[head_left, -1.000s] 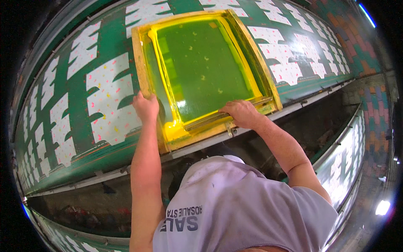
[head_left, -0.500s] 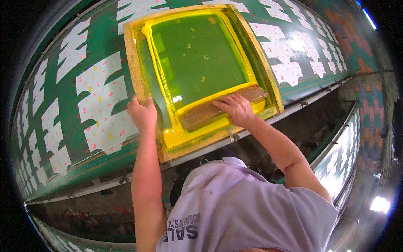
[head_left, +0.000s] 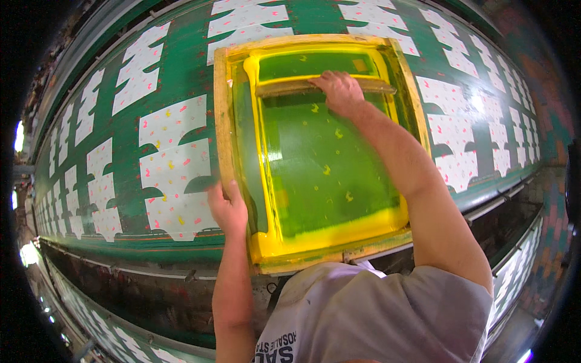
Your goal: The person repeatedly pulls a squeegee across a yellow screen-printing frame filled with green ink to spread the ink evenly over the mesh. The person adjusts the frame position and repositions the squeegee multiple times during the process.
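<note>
A wooden-framed printing screen (head_left: 225, 127) lies on the long green table, its green mesh edged with wet yellow ink (head_left: 327, 235). My left hand (head_left: 230, 209) is closed on the screen's left frame bar, thumb on the bar and fingers at its outer side. Across the far part of the mesh stands a wooden squeegee (head_left: 290, 88), leaning slightly. My right hand (head_left: 342, 92) grips its top edge right of the middle, the arm stretched over the screen. Yellow ink lies along the squeegee's far side and in a thick band at the near end.
White cut fabric pieces (head_left: 175, 163) with small pink, red and yellow prints lie in rows on the green table (head_left: 127, 130), on both sides of the screen. A metal rail (head_left: 484, 209) runs along the table's near edge. Another table with similar pieces (head_left: 517, 281) stands behind me.
My right hand has pushed the squeegee from the near end of the screen to its far part. The left hand stays at the left bar. The whole view has shifted.
</note>
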`<action>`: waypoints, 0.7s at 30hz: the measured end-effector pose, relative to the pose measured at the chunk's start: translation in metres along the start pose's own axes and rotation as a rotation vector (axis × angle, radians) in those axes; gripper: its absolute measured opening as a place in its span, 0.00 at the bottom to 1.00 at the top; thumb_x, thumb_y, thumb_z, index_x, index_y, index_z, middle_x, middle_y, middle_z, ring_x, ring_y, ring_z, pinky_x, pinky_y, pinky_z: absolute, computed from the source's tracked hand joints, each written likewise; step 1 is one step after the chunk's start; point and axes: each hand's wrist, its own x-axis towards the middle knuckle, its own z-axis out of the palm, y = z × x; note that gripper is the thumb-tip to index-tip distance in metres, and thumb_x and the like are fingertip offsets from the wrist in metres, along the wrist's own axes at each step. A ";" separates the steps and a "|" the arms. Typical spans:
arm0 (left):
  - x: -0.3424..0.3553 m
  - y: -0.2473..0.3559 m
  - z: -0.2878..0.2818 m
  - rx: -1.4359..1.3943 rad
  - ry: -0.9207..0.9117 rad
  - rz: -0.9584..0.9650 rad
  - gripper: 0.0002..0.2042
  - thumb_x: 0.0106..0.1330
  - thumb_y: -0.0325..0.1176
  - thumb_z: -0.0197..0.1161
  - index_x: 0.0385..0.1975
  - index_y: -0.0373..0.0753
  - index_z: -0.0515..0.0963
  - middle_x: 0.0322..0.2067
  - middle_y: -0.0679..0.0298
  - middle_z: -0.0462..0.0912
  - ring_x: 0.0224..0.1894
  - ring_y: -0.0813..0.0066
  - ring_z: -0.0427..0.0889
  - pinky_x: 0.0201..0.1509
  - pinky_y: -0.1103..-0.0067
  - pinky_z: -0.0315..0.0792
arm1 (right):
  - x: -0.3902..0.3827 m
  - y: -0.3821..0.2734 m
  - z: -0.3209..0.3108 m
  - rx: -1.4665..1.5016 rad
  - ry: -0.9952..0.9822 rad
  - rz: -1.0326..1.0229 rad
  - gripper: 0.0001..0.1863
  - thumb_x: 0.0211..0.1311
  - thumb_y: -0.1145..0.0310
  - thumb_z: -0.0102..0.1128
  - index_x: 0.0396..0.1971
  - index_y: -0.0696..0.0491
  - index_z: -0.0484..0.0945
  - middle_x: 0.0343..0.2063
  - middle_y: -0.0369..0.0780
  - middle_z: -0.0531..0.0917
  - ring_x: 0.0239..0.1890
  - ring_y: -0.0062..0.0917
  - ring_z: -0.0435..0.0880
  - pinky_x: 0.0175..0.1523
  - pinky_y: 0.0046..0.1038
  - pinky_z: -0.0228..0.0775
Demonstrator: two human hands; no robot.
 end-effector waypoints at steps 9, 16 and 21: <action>-0.003 -0.006 0.007 -0.005 0.113 0.022 0.14 0.81 0.38 0.68 0.54 0.31 0.85 0.40 0.56 0.82 0.41 0.57 0.82 0.48 0.64 0.77 | 0.117 0.065 0.000 0.045 -0.047 0.044 0.32 0.64 0.76 0.62 0.69 0.40 0.83 0.59 0.42 0.90 0.61 0.42 0.89 0.67 0.47 0.82; -0.003 -0.003 0.008 0.011 0.113 0.017 0.15 0.81 0.38 0.69 0.52 0.29 0.84 0.39 0.55 0.82 0.41 0.57 0.82 0.48 0.64 0.76 | 0.127 0.084 -0.003 0.025 -0.158 -0.002 0.25 0.64 0.69 0.62 0.63 0.46 0.87 0.59 0.45 0.90 0.61 0.44 0.90 0.66 0.49 0.83; -0.005 0.002 0.004 0.021 0.088 0.011 0.14 0.81 0.36 0.67 0.53 0.29 0.84 0.42 0.54 0.84 0.44 0.58 0.82 0.50 0.64 0.76 | 0.105 0.071 -0.020 0.086 -0.226 -0.052 0.23 0.62 0.64 0.63 0.57 0.50 0.89 0.55 0.47 0.92 0.61 0.47 0.90 0.67 0.50 0.83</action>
